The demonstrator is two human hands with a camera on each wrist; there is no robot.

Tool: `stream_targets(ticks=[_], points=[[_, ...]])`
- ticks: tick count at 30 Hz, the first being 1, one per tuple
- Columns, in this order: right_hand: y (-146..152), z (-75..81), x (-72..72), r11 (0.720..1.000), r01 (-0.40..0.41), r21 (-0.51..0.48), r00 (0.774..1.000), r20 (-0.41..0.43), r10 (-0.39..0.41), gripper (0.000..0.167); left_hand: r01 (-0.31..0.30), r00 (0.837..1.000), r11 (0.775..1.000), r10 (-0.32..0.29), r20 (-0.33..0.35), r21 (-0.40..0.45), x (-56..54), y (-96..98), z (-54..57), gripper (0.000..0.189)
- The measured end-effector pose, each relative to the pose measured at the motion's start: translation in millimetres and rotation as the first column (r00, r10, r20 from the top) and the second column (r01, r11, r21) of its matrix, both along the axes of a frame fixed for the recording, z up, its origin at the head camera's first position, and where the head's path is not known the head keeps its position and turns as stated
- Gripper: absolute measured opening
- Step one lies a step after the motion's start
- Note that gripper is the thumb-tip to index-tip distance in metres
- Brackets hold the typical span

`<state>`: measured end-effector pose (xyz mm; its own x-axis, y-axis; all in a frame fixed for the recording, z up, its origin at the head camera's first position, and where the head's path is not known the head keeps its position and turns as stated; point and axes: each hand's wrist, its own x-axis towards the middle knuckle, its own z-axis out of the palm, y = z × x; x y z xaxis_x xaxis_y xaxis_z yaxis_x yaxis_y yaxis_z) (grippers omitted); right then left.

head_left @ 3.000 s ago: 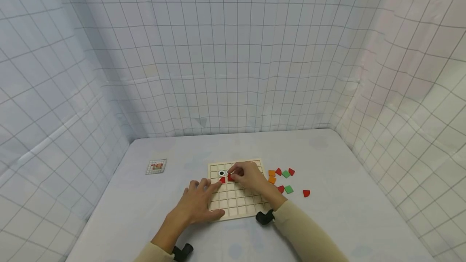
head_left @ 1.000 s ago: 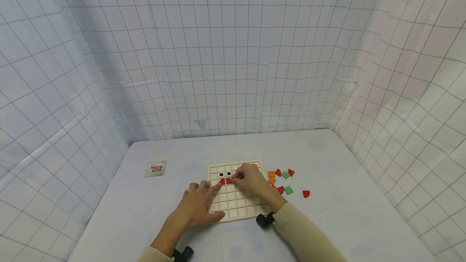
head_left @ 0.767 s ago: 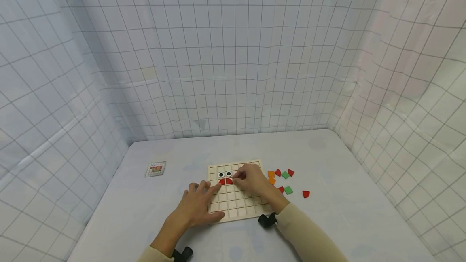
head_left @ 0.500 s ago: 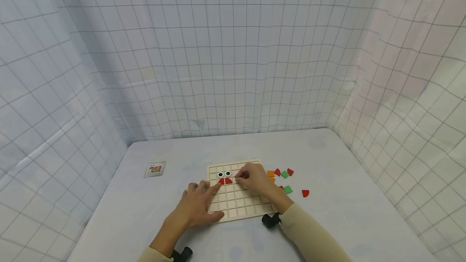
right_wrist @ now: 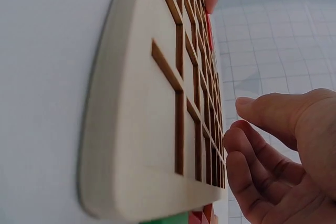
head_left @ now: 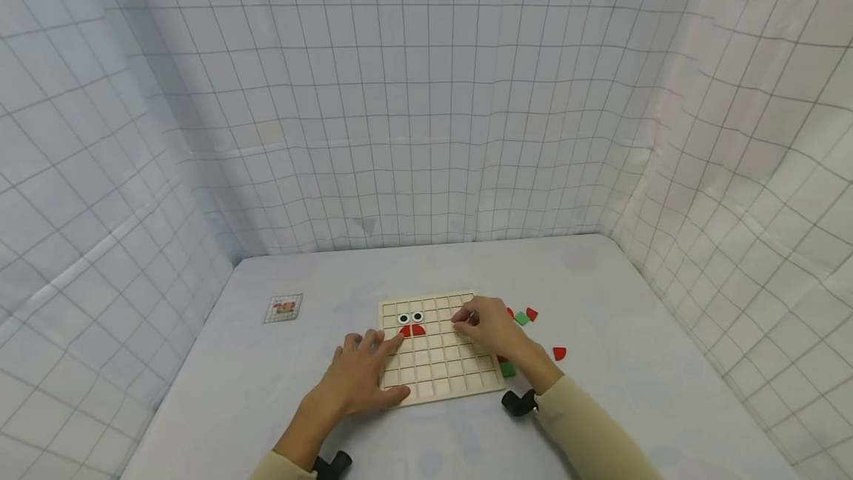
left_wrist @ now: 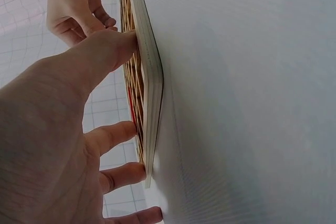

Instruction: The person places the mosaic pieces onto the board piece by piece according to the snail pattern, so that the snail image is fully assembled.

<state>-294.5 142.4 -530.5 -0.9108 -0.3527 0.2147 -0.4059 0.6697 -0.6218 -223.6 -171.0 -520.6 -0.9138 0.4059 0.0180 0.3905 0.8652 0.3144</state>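
A pale wooden grid board lies on the table in the head view. Set in its cells are two eye tiles and, below them, two red curved pieces. My left hand rests spread over the board's left side, thumb on the near edge, a fingertip at the left red piece. In the left wrist view its thumb presses the board. My right hand hovers over the board's right part. The right wrist view shows its thumb and loosely bent fingers apart, nothing between them.
Loose pieces lie right of the board: a green one, a red one, another red one and a green one by the edge; the right arm hides others. A picture card lies at the left. Gridded curtains surround the table.
The second red piece came to lie beside the first, under the right eye tile. My right hand let it go and moved right, toward the loose pieces. My left hand stayed put.
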Motion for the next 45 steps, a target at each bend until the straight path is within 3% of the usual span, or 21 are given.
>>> stream_targets(ticks=[13, 24, 45], points=[[38, 6.6, 11.1, 0.993, 0.111, -0.028, 0.993, 0.045, -0.110, 0.011, 0.009, 1.000, 1.000, -0.009, -0.006, 0.012, 2.9, -0.9, 2.5, 0.096], [73, 0.6, 12.5, 0.975, 0.222, 0.031, 0.975, 0.014, -0.223, 0.026, 0.013, 1.000, 1.000, -0.014, 0.019, 0.020, 4.1, 0.8, 5.9, 0.095], [103, -0.7, 10.8, 0.949, 0.284, 0.135, 0.944, 0.136, -0.302, 0.034, -0.003, 1.000, 1.000, 0.002, 0.005, 0.013, 6.4, -0.5, 3.3, 0.095]])
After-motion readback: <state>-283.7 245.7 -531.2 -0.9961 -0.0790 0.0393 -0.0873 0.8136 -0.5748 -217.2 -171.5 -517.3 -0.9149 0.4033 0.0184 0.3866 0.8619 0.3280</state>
